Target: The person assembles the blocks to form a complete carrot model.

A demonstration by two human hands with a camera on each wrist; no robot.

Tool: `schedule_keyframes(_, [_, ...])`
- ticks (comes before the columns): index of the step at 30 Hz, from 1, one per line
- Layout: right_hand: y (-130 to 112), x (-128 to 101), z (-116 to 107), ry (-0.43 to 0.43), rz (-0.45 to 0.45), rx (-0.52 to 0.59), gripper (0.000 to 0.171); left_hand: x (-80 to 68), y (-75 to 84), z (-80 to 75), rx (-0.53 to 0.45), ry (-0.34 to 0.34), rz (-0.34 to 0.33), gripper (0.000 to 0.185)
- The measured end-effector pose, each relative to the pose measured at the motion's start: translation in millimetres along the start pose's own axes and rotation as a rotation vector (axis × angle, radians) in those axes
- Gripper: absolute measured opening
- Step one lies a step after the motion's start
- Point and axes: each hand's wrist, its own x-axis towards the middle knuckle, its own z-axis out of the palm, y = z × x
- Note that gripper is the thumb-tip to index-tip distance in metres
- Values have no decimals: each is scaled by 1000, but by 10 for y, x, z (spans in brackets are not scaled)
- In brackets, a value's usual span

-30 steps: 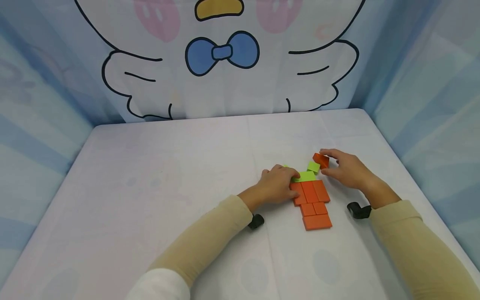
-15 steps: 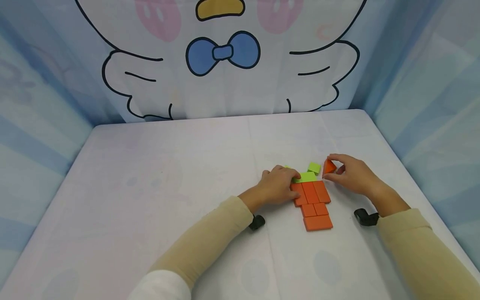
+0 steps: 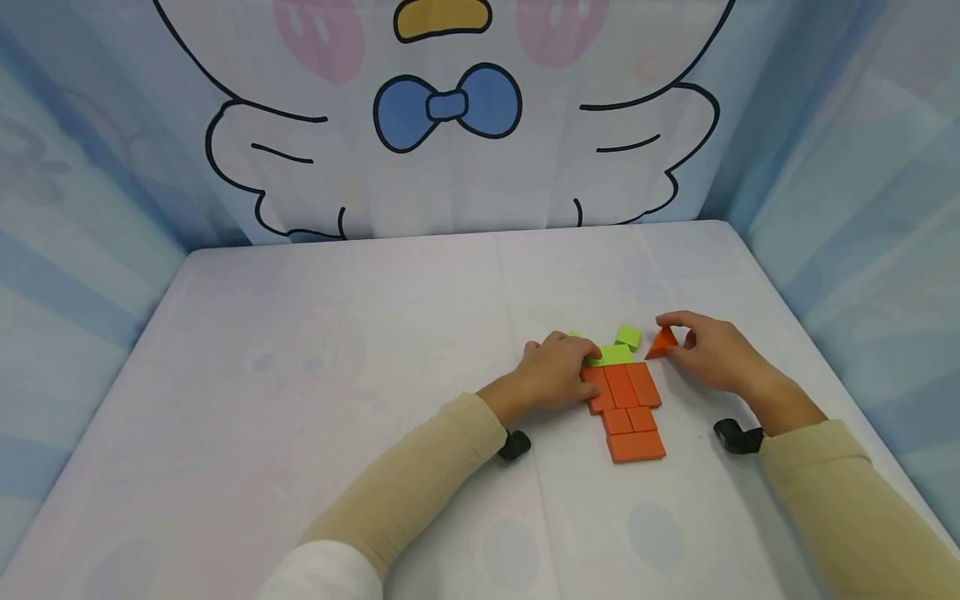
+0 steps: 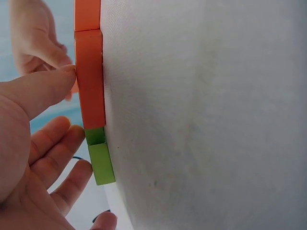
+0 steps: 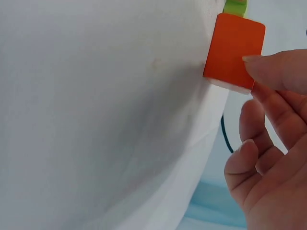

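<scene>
Flat orange blocks point(image 3: 621, 385) lie edge to edge in rows on the table, with a light green block point(image 3: 615, 356) against their far side. A small green block point(image 3: 628, 337) sits just beyond it. My right hand point(image 3: 711, 352) pinches an orange triangular block point(image 3: 662, 343) between thumb and fingers, right of the green ones. Its flat rectangular face point(image 5: 234, 52) shows in the right wrist view. My left hand point(image 3: 551, 372) rests along the left side, thumb on an orange block point(image 4: 91, 79) and fingers touching the green ones point(image 4: 101, 164), partly hiding them.
The pieces lie on a white-clothed table point(image 3: 337, 375). A printed curtain point(image 3: 465, 183) hangs behind the far edge, with more cloth on both sides. Black wrist-camera mounts point(image 3: 738, 437) stick out below both wrists.
My right hand has moved right and slightly nearer with the orange triangular block, turning it so its point faces up, away from the small green block. The left hand has stayed put.
</scene>
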Motion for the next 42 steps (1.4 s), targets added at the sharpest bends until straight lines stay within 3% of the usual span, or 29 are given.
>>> schedule_keyframes(20, [96,-261,3,14,4,71,42,-14,-4,-4,-6,11,3,49])
schedule_keyframes(32, [-14,-542,-17,57,-19,60,38,-16,-12,8,-8,16,10,48])
schedule_keyframes(42, [-214,-819,41,16,-62,90,33,-13,-21,10,-11,16,14,48])
